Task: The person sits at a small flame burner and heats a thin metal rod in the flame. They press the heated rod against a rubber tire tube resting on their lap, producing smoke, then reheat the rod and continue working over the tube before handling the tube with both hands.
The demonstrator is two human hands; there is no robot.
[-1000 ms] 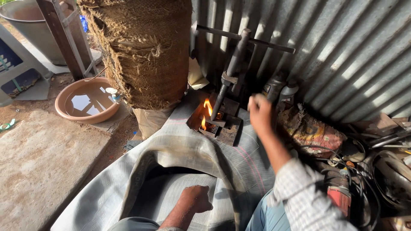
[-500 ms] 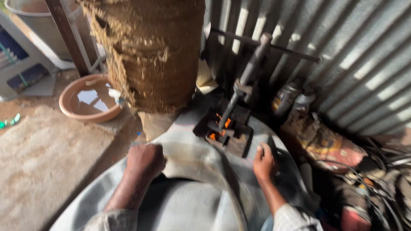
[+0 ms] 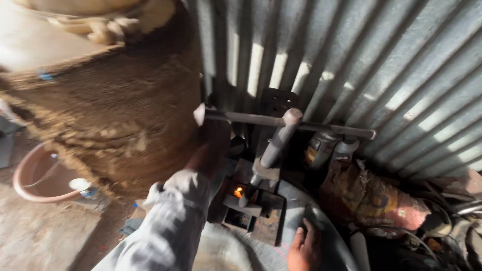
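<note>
Head view: left hand (image 3: pixel 213 145) closes around the press handle (image 3: pixel 281 122), ready to turn it; right hand (image 3: pixel 305 247), open, rests flat just below the press base (image 3: pixel 261 213).

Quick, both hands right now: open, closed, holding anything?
Left hand: closed around the press's crossbar handle near its left end.
Right hand: open, fingers resting flat on the grey tube.

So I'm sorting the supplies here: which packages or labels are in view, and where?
Dark bottle with yellow-and-blue label: upright against the corrugated wall, right of the press screw.
Grey bottle: beside it, label not visible.
Printed sack, red, orange and brown, crumpled: lying below the bottles, at right.
</note>
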